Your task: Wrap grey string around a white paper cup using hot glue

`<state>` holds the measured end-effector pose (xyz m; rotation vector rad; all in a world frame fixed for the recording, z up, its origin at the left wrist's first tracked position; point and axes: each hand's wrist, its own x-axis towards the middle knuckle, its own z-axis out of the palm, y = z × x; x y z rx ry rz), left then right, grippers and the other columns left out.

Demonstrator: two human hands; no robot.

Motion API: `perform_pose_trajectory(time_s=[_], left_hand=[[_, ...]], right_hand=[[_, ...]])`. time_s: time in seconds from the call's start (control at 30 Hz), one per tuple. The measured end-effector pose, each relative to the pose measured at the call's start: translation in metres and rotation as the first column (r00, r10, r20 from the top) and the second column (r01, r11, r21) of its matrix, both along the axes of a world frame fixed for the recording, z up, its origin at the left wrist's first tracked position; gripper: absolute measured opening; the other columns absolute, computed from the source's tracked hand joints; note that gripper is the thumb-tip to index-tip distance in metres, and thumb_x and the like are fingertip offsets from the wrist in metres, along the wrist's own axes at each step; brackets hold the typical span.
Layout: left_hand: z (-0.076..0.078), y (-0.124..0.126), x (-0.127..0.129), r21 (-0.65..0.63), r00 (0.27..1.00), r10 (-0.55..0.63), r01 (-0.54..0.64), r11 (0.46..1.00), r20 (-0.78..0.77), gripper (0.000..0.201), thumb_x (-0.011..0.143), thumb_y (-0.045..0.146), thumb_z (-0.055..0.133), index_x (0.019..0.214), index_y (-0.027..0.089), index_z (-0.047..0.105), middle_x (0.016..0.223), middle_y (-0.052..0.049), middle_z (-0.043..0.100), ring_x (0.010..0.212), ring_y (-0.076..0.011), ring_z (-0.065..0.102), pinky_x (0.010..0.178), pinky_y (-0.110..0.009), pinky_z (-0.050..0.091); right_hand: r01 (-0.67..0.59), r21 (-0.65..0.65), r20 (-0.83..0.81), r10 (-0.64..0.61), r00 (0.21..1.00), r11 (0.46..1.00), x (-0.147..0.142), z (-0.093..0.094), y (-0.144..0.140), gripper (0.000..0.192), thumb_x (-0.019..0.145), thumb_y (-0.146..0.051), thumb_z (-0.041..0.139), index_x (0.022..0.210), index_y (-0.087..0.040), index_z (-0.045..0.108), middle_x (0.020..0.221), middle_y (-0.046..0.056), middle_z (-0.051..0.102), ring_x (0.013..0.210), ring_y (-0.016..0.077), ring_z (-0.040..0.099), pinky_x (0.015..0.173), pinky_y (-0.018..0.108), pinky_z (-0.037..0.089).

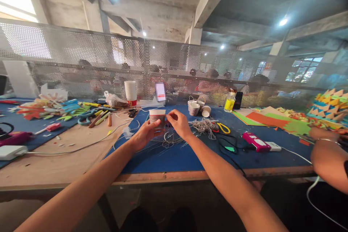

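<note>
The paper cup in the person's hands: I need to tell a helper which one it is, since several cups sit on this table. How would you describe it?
Find the blue mat in the middle of the workbench. The paper cup is above its near half, upright, gripped by the left hand with the right hand at its rim. Unlike the tall cup stack and the small cups farther back, it is held.

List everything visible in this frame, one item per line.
cup: 1, white with a dark band, held over the blue mat
mat: 1, blue, on the table
string: 1 tangle, pale, right of the hands
cup stack: 1, white and red, rear centre
small cups: 3, whitish, rear
bottle: 1, yellow, rear right
paper sheets: several, orange and green, right
pink box: 1, right
co-worker's arm: 1, far right
left hand: grip on cup
right hand: fingers at cup's side
</note>
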<state>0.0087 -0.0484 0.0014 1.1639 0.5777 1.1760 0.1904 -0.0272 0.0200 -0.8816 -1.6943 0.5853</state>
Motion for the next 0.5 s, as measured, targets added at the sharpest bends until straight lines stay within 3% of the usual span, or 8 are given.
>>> perform_pose_trajectory(time_s=[0.5], left_hand=[[0.0032, -0.0034, 0.0009, -0.024, 1.000, -0.010, 0.010, 1.000, -0.002, 0.047, 0.084, 0.035, 0.080, 0.126, 0.016, 0.072, 0.123, -0.015, 0.075, 0.090, -0.0210, 0.072, 0.087, -0.035, 0.056]], right_hand=[[-0.028, -0.005, -0.017, 0.028, 0.999, 1.000, 0.0014, 0.0017, 0.0013, 0.021, 0.088, -0.042, 0.061, 0.079, -0.023, 0.061, 0.078, -0.001, 0.070, 0.070, 0.0164, 0.066, 0.072, 0.028, 0.052]])
